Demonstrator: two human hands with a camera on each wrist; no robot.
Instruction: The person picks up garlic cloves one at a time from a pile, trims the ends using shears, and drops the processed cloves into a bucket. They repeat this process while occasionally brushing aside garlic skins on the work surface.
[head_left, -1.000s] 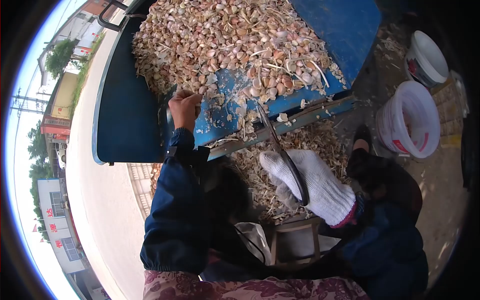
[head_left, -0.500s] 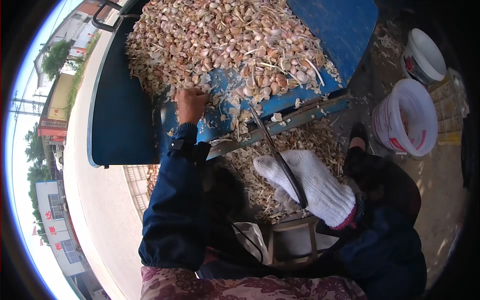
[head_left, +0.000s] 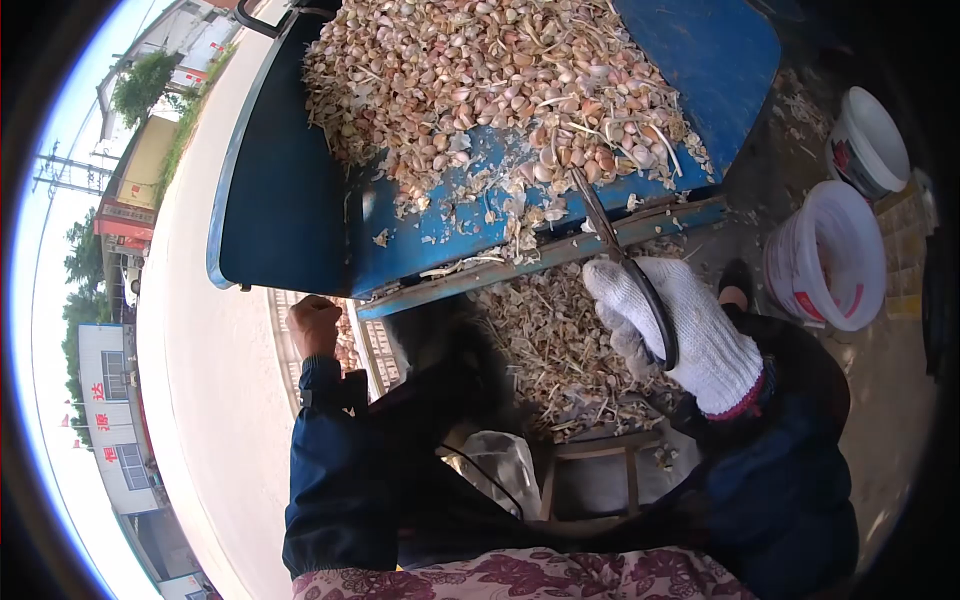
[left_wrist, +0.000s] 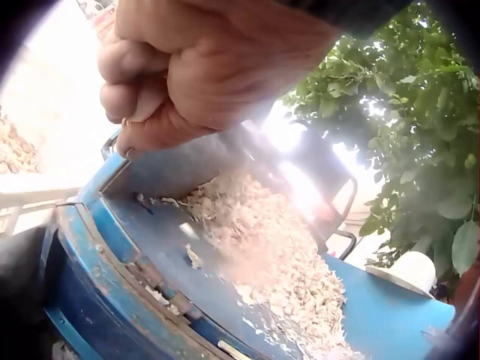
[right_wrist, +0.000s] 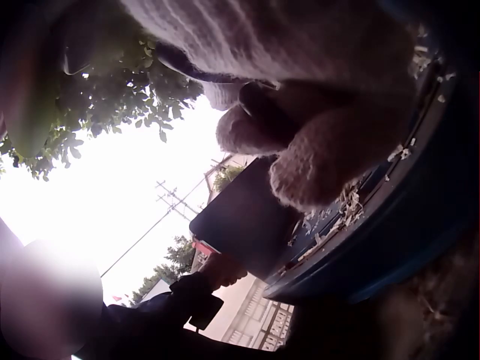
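A heap of garlic cloves (head_left: 470, 75) with loose skins lies in a blue metal tray (head_left: 275, 190). My bare left hand (head_left: 315, 325) is past the tray's near left corner, over a pale slatted crate (head_left: 382, 345) holding cloves. In the left wrist view its fingers (left_wrist: 124, 97) are curled in, and a pale clove-like shape (left_wrist: 154, 91) shows between them, mostly hidden. My right hand (head_left: 685, 325), in a white knitted glove, grips dark-handled scissors (head_left: 645, 285). Their tip points up to the cloves at the tray's front edge; gloved fingers (right_wrist: 315, 161) curl around a handle.
Below the tray's front rail (head_left: 560, 250) is a pile of dry skins and stalks (head_left: 570, 360). Two white buckets (head_left: 868, 265) stand at the right. A wooden-framed stool (head_left: 590, 480) is near my legs. Pavement (head_left: 200, 300) runs along the left.
My left hand has moved away from the garlic heap, toward me and left, to over the crate. The right hand still holds the scissors; the head view has shifted somewhat.
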